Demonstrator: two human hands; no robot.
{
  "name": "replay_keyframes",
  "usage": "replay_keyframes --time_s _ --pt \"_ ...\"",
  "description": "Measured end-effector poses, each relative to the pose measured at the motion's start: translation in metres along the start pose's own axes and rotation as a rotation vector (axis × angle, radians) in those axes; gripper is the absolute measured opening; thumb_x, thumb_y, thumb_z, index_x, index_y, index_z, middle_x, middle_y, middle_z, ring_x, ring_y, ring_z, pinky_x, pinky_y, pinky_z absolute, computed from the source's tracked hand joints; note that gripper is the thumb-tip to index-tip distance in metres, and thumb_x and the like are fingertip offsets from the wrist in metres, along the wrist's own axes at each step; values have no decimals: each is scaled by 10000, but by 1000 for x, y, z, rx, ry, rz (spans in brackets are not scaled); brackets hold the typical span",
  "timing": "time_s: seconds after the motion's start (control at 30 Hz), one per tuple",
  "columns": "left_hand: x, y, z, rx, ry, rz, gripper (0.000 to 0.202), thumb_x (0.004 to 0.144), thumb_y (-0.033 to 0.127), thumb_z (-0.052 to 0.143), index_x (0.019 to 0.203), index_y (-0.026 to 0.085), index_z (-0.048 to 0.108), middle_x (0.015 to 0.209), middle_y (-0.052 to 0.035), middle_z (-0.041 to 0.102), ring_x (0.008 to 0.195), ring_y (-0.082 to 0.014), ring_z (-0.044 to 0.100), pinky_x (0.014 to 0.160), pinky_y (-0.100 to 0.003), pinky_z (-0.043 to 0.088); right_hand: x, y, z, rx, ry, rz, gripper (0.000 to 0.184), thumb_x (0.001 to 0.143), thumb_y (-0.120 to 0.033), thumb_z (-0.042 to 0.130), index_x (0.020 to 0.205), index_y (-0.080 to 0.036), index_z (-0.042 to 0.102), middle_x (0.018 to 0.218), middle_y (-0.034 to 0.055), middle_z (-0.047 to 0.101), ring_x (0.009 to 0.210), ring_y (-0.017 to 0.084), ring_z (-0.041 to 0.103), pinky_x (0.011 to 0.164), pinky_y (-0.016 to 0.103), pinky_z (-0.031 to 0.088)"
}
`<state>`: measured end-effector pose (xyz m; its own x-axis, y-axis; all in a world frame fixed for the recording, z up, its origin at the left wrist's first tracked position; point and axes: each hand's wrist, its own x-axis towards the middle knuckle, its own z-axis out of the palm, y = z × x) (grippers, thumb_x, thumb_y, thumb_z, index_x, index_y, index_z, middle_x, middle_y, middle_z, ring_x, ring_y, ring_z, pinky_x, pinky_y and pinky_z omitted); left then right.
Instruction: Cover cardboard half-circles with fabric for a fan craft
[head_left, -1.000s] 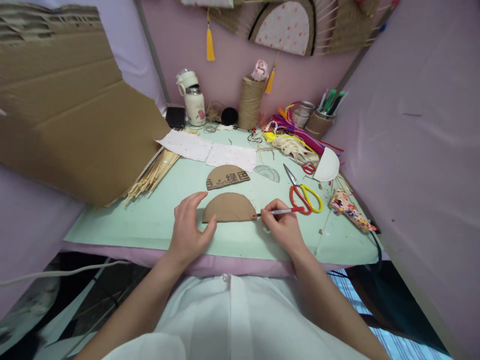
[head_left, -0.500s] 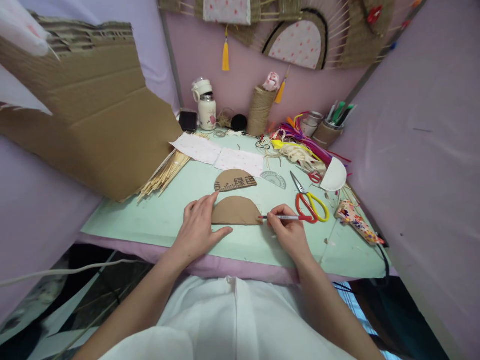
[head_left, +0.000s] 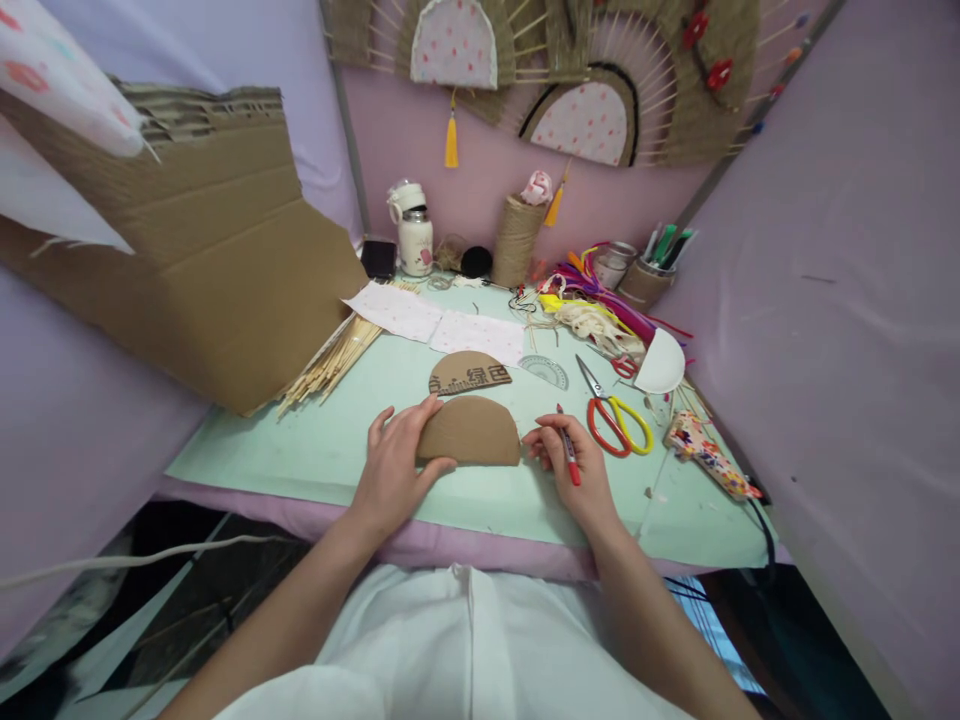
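Observation:
A plain brown cardboard half-circle [head_left: 472, 432] lies near the front of the pale green mat [head_left: 315, 440]. My left hand [head_left: 394, 468] grips its left end, thumb under the straight edge and fingers curled over the curve. My right hand [head_left: 574, 470] rests just right of the half-circle, closed around a red pen [head_left: 568, 455] that points away from me. A second cardboard half-circle [head_left: 469, 373] with printed characters lies just behind the first.
Red-and-yellow scissors [head_left: 616, 416] and a patterned glue gun [head_left: 705, 452] lie to the right. Bamboo sticks [head_left: 334, 355] and a big cardboard sheet [head_left: 195, 260] fill the left. Fabric pieces [head_left: 439, 320], a twine roll [head_left: 514, 240], a bottle [head_left: 415, 228] and pipe cleaners [head_left: 600, 285] stand behind.
My right hand has swung the pen from lying level against the half-circle's right corner to pointing away from me. My left hand has curled onto the half-circle's left end. The view tilted upward.

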<state>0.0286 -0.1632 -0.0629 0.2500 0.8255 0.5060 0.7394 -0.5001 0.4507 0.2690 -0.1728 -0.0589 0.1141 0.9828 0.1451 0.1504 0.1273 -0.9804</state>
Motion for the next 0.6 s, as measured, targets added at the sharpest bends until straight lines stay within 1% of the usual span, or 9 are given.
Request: replay_keyframes --time_s 0.13,0.4,0.53,0.6 --pt "-2 -2 2 14 54 41 731 829 285 662 1444 262 268 1339 -94 588 1238 -267 530 1118 -530 251 0 -1 0 -10 -8 4 239 913 -435 522 964 -202 542 829 52 692 649 139 584 569 264 437" --pt "-3 -4 4 49 68 18 689 818 338 684 1402 255 326 1320 -116 597 1230 -272 539 1108 -528 247 2 6 -1 -28 0 -1 257 911 -451 521 965 -201 544 871 59 691 683 145 603 581 263 452" --pt "-2 -4 3 37 78 14 700 806 336 697 1398 260 331 1307 -112 608 1217 -272 548 1103 -524 258 3 8 -1 -26 21 -12 238 910 -440 526 953 -207 548 924 64 684 724 153 617 596 264 460" --pt "-2 -3 2 29 80 9 700 800 329 700 1397 260 341 1300 -108 615 1215 -275 549 1101 -523 263 4 7 -1 -30 8 -13 232 910 -437 523 938 -209 552 942 67 681 752 162 626 609 270 466"
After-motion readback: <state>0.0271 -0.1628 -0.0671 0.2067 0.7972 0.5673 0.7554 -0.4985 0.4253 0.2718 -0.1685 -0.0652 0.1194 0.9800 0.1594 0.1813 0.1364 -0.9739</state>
